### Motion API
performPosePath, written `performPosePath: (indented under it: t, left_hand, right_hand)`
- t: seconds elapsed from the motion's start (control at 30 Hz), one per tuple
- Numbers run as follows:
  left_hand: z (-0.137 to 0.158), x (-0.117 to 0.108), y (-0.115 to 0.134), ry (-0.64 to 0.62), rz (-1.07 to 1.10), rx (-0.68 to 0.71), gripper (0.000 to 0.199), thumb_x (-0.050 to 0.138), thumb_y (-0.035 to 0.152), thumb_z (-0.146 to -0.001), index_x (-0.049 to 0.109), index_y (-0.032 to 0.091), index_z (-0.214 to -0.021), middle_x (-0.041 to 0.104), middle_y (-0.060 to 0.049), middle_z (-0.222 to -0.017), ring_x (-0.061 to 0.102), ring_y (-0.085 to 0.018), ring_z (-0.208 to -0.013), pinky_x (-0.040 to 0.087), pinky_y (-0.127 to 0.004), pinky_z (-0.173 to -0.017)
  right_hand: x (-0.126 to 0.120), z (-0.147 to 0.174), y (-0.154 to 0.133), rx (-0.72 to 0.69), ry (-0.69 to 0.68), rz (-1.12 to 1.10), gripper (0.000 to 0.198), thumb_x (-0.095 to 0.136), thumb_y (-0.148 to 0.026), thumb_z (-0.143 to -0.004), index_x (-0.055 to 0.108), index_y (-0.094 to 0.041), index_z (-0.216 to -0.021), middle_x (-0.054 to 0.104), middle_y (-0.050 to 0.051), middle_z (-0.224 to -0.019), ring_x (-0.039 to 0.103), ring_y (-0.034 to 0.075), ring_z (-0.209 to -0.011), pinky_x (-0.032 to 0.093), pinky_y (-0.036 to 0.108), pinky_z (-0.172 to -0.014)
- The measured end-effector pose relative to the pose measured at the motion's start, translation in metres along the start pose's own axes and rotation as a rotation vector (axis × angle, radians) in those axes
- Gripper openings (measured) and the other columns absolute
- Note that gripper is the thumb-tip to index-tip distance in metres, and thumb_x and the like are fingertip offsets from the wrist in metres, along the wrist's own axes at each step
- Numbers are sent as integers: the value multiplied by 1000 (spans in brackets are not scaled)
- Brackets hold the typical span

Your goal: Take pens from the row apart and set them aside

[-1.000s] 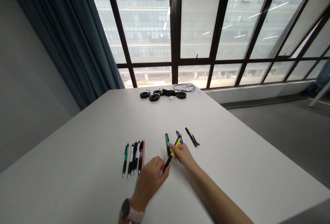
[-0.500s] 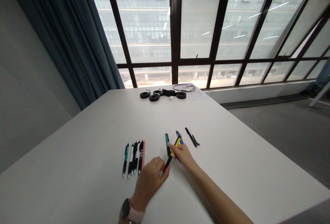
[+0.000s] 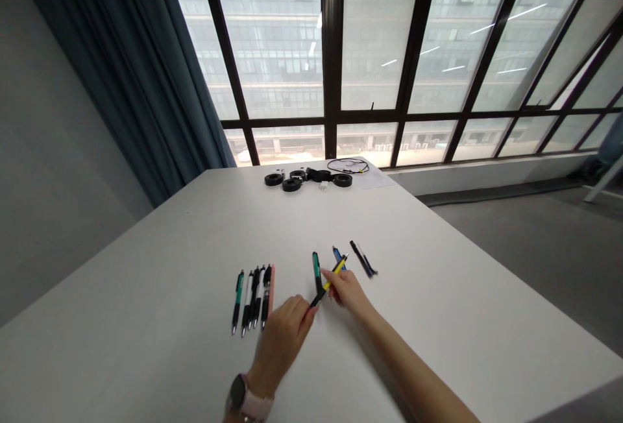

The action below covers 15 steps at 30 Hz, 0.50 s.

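A yellow and black pen (image 3: 334,275) slants above the table between my two hands. My right hand (image 3: 346,291) pinches its yellow part, while the fingers of my left hand (image 3: 287,326) close on its black lower end. Just behind it lie a green and black pen (image 3: 317,270) and a blue pen (image 3: 337,253), the latter partly covered by my right hand. Left of my left hand, several pens lie side by side: a green one (image 3: 237,302) at the outside, then white and black ones (image 3: 256,296), with a pink strip-like piece (image 3: 271,280) partly hidden by my hand.
Two dark, slim pens (image 3: 363,259) lie to the right on the white table (image 3: 146,319). At the far end are several black rolls (image 3: 291,185), a coiled black cable (image 3: 347,165) and a sheet of paper (image 3: 374,180). The table's right edge drops to a grey floor.
The yellow and black pen has tilted flatter, its tip swinging slightly to the right. Both hands stay on it, nearly in place.
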<state>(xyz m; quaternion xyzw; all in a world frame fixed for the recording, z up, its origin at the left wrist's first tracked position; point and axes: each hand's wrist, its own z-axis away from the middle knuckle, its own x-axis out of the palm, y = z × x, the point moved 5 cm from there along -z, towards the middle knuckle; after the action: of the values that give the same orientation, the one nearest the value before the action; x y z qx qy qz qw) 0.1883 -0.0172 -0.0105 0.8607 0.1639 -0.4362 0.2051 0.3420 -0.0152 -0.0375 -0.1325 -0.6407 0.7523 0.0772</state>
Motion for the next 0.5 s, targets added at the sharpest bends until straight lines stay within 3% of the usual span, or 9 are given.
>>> performPosePath:
  t: [0.13,0.27,0.43,0.5]
  left_hand:
    - [1,1,-5,18,44,-57,33,29,27,-97,46,21,-69,53,0,-65,52,-15,-61,36,-27,-57]
    - [1,2,-10,-19,163,-213,37,29,29,-98,42,22,-64,50,2,-61,51,-14,-58,35,-26,-56]
    - [0,-3,-15,10,273,-361,27,33,35,-96,48,21,-79,52,2,-72,52,-14,-65,39,-26,-63]
    - [1,-2,-18,28,293,-378,29,33,36,-96,47,21,-76,51,2,-71,51,-14,-63,38,-26,-62]
  right_hand:
    - [2,1,-3,-30,-44,-29,58,46,-56,-83,50,-18,-39,38,-3,-30,32,7,-29,26,23,-37]
    - [3,2,-3,-15,-47,-61,57,50,-58,-80,52,-17,-41,41,-3,-32,35,7,-30,26,22,-37]
    - [4,2,-3,-21,-56,-68,58,50,-62,-79,52,-17,-42,41,-3,-32,34,6,-30,26,22,-36]
    - [5,2,-3,-29,-66,-64,58,51,-64,-77,53,-17,-42,41,-3,-33,34,6,-30,26,22,-36]
